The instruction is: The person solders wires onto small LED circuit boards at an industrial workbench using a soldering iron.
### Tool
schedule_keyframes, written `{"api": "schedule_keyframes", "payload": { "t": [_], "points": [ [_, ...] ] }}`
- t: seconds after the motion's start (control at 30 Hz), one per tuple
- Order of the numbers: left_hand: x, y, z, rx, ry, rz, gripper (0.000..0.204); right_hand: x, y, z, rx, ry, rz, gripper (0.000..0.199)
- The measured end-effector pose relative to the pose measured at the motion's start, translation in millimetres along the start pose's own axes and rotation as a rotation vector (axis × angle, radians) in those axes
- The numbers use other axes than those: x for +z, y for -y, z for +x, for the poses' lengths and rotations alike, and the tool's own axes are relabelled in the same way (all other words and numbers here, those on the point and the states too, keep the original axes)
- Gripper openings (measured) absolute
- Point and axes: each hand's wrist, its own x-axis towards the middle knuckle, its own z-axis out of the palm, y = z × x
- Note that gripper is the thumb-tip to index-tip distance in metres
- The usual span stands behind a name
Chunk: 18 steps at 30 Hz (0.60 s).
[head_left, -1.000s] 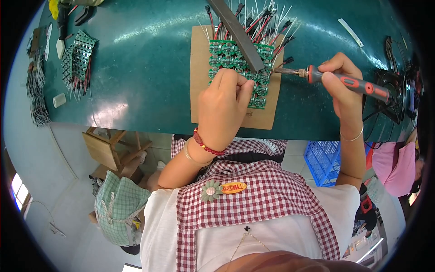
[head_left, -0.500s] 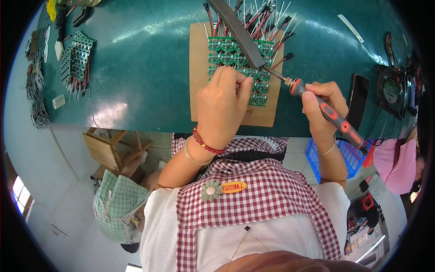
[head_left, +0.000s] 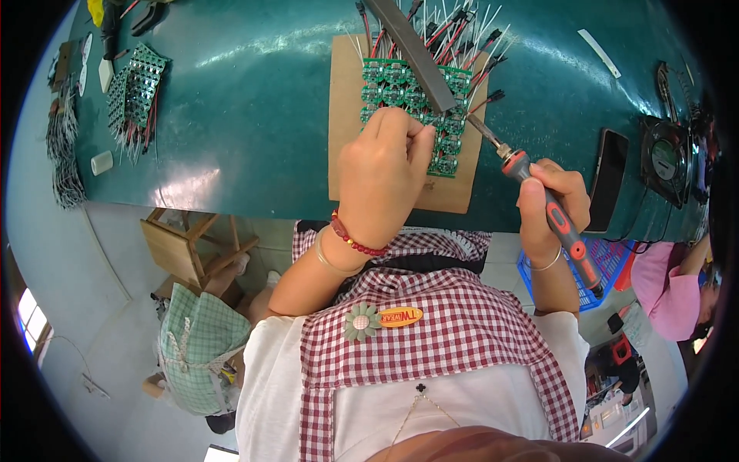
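Soldering iron (head_left: 567,229) is clasped in right grip (head_left: 539,223); left grip (head_left: 381,173) curls, contents unclear

- Oval yellow-orange badge (head_left: 401,316): short capital lettering, on the bib of the checked apron (head_left: 454,339).
- Round label (head_left: 664,162) on black fan (head_left: 668,137), up and right of the apron: print too small.

The head view comes from the left of two fisheye cameras worn side by side, looking steeply down from close above the checked apron (head_left: 431,335), which lies toward six o'clock; the left hand (head_left: 385,177) is just off centre toward twelve, the right hand (head_left: 548,206) at three, the green surface (head_left: 254,115) arching from nine through twelve to three.
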Motion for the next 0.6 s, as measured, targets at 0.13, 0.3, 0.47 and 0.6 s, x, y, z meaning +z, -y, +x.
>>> {"api": "schedule_keyframes", "payload": {
  "t": [0.13, 0.3, 0.47, 0.6],
  "points": [
    [5, 4, -1, 0.037, 0.025, 0.017, 0.020, 6, -2, -1, 0.050, 0.002, -0.029, 0.016],
    [7, 4, 0, 0.059, 0.036, 0.033, 0.019, 11, -3, 0, 0.056, 0.033, -0.077, 0.015],
    [7, 1, 2, 0.043, 0.059, 0.054, 0.017, 14, -1, -2, 0.046, 0.015, -0.105, 0.014],
    [5, 6, 1, 0.045, 0.010, -0.006, 0.013, 8, 0, -6, 0.021, -0.005, -0.085, 0.012]
  ]
}}
